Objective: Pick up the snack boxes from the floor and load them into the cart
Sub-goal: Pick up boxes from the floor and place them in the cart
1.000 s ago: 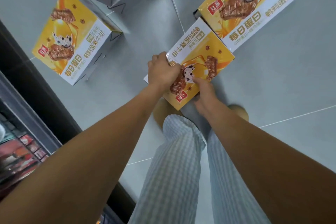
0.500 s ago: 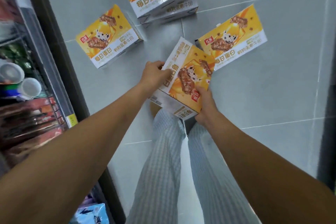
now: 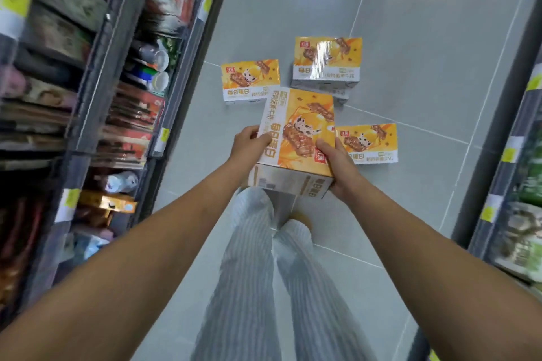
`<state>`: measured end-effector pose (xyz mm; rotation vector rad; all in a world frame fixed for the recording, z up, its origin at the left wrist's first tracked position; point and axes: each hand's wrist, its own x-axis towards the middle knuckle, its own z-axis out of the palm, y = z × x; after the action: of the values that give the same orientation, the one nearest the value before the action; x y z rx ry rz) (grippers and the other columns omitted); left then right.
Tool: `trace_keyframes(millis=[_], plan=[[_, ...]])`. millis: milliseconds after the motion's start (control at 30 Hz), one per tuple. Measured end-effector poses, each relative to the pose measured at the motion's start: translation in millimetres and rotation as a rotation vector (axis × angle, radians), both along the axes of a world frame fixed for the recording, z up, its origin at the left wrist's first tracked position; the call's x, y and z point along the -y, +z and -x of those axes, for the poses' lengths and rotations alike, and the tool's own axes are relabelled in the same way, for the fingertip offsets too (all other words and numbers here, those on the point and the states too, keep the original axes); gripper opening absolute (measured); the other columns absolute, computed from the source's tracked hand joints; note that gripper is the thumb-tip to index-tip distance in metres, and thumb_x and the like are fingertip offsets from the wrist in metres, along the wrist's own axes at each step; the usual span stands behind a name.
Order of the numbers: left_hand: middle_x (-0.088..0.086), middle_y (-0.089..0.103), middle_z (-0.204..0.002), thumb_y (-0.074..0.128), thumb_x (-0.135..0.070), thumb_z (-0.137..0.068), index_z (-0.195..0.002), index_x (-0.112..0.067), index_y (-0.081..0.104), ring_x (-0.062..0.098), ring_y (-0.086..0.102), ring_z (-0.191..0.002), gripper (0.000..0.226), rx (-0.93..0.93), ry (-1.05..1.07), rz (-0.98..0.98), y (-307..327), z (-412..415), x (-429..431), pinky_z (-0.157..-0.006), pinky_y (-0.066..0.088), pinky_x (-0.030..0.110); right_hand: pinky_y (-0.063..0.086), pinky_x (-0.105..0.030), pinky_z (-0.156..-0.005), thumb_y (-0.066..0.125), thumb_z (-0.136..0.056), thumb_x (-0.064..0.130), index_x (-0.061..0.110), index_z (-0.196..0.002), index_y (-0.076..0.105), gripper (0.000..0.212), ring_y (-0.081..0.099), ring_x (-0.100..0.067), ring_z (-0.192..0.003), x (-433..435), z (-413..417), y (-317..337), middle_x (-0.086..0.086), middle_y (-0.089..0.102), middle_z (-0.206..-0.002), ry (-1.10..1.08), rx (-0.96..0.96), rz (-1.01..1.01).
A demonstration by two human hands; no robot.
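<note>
gripping an orange snack box (image 3: 299, 138) between both hands, the left hand (image 3: 249, 146) curled on its left edge, the right hand (image 3: 337, 164) clasping its right corner; it is held above the grey tiled floor (image 3: 425, 67), where three more snack boxes (image 3: 250, 80) lie.

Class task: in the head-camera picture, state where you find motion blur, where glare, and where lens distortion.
Head view: the left shelves are smeared by motion blur; glare streaks the stacked box; the held box stays fairly sharp between left hand and right hand; wide-angle distortion splays the shelves outward.
</note>
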<state>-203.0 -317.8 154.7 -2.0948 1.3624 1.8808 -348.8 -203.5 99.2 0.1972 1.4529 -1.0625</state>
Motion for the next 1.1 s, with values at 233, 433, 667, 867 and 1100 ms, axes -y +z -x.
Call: trace_keyframes(millis=[233,433,667,867,1100], plan=[[0.011,0.068,-0.097,0.058,-0.019,-0.092,-0.109,-0.012,0.05,0.016,0.065,-0.067,0.02,-0.154,0.39,-0.035,88,-81,-44,-0.066,0.054,0.029,0.052,-0.053,-0.092,0.063,-0.087,0.038,0.032,-0.127,0.054,0.041,0.068,-0.028,-0.103,-1,-45,89,-0.006,0.071,-0.115,0.382,-0.066,0.071],[-0.005,0.072,-0.067,0.049,-0.049,-0.092,-0.079,-0.023,0.065,0.015,0.066,-0.071,0.034,-0.236,0.515,-0.195,145,-161,-101,-0.081,0.05,0.029,0.049,-0.055,-0.096,0.067,-0.084,0.04,0.035,-0.126,0.056,0.044,0.067,-0.031,-0.107,-8,-107,147,-0.006,0.071,-0.116,0.604,-0.042,0.131],[0.005,0.072,-0.099,0.051,-0.055,-0.09,-0.086,-0.025,0.067,0.024,0.065,-0.092,0.034,-0.27,0.737,-0.026,194,-254,-207,-0.097,0.046,0.039,0.051,-0.051,-0.092,0.065,-0.083,0.042,0.033,-0.123,0.057,0.041,0.07,-0.027,-0.096,-49,-201,212,-0.004,0.072,-0.112,0.917,-0.089,0.194],[0.003,0.072,-0.096,0.054,-0.05,-0.089,-0.089,-0.025,0.066,0.026,0.064,-0.097,0.028,-0.274,0.958,0.1,219,-337,-337,-0.096,0.045,0.04,0.049,-0.046,-0.091,0.061,-0.085,0.046,0.019,-0.112,0.064,0.038,0.066,-0.03,-0.097,-132,-298,253,-0.011,0.071,-0.11,1.242,-0.116,0.211],[-0.001,0.071,-0.092,0.048,-0.051,-0.092,-0.085,-0.028,0.064,0.019,0.063,-0.084,0.029,-0.294,1.234,0.191,255,-421,-512,-0.07,0.045,0.03,0.051,-0.034,-0.078,0.059,-0.09,0.04,0.018,-0.098,0.066,0.024,0.068,-0.022,-0.077,-246,-421,297,-0.007,0.073,-0.093,1.533,-0.041,0.233]])
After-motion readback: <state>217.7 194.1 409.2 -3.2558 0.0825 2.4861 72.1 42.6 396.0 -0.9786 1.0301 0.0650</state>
